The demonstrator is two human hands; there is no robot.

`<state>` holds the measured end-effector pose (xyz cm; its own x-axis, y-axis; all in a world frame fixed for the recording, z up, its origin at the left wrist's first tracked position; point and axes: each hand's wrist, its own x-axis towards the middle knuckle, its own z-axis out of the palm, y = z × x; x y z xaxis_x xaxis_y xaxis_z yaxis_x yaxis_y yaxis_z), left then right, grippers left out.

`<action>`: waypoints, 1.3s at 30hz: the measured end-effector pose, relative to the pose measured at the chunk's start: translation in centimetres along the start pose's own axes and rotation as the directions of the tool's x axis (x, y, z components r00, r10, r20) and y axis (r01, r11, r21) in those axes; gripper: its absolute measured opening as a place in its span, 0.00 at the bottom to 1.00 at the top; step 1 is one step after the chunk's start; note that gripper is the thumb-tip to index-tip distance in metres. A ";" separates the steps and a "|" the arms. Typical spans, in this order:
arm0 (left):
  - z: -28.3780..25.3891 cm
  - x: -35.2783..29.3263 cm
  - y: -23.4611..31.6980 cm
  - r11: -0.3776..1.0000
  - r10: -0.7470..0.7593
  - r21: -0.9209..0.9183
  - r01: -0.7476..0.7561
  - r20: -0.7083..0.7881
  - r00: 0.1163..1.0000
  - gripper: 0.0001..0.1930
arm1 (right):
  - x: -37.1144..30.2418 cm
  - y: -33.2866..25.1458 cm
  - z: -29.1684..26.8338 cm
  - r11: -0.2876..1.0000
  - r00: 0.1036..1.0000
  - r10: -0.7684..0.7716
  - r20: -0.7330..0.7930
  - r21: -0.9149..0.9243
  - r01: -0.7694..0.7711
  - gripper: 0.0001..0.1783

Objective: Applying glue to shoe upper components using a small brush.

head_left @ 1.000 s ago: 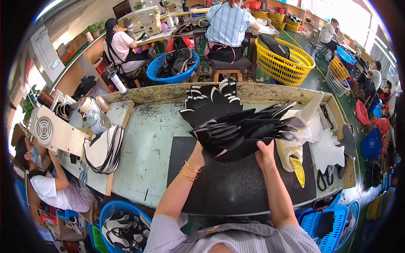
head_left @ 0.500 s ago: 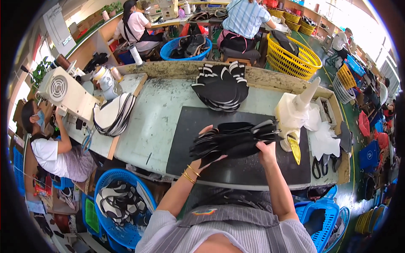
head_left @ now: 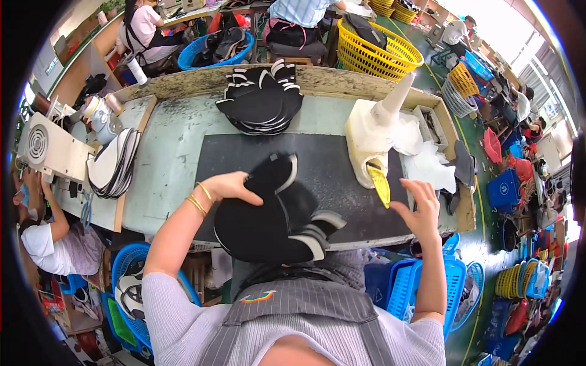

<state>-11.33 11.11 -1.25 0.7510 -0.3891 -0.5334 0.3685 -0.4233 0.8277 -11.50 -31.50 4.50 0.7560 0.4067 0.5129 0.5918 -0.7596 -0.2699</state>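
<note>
My left hand (head_left: pixel 229 186) is on the upper left edge of a stack of black shoe upper pieces (head_left: pixel 253 226) with pale grey edges. Its thumb lies on top; the other fingertips are partly hidden at the edge. The stack lies fanned out over the front of a dark cutting mat (head_left: pixel 342 165), and part of it is blurred. My right hand (head_left: pixel 421 207) is raised off the mat's right side, empty, thumb and fingers apart. Nearest to it is a yellow brush (head_left: pixel 379 183) sticking out of a whitish glue bottle (head_left: pixel 366 131).
Another stack of black pieces (head_left: pixel 259 100) sits behind the mat. White pieces (head_left: pixel 114 163) lie at left beside a sewing machine (head_left: pixel 58 146), where a person sits. A wooden rim (head_left: pixel 317 78) borders the table. Blue baskets (head_left: pixel 403 283) stand below at right.
The black stack has come down from both hands toward the mat's front and spread out. My right hand has let go and moved right. The whole view has shifted.
</note>
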 end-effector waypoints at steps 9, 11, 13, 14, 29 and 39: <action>-2.0 5.8 0.6 0.971 -0.220 -0.083 0.226 0.074 0.973 0.26 | 3.0 3.1 3.7 0.944 0.806 -0.241 0.541 -0.061 0.324 0.37; -1.8 5.5 1.4 0.959 -0.227 -0.149 0.240 0.099 0.969 0.25 | 2.5 4.5 4.2 0.871 0.779 -0.298 0.551 -0.177 0.459 0.35; -1.6 5.7 2.3 0.955 -0.249 -0.144 0.261 0.096 0.964 0.25 | 2.2 5.6 4.7 0.810 0.767 -0.392 0.508 -0.204 0.549 0.30; -1.7 5.9 2.3 0.958 -0.242 -0.140 0.252 0.083 0.967 0.26 | 2.4 5.9 4.8 0.811 0.759 -0.398 0.515 -0.190 0.554 0.30; 4.2 0.2 2.4 0.513 0.527 0.856 0.066 -0.375 0.762 0.51 | 4.9 5.8 9.2 0.856 0.932 0.339 0.128 0.369 -0.362 0.06; 11.4 -3.3 0.3 0.403 0.522 0.894 -0.195 -0.049 0.851 0.43 | 3.5 7.2 5.7 0.331 0.760 0.627 0.172 0.824 -0.459 0.11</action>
<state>-19.93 2.93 -1.21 0.8588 -0.5121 -0.0135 -0.4882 -0.8261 0.2814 -3.03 -32.63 -0.32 0.9936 -0.0797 0.0806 0.0792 -0.0201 -0.9967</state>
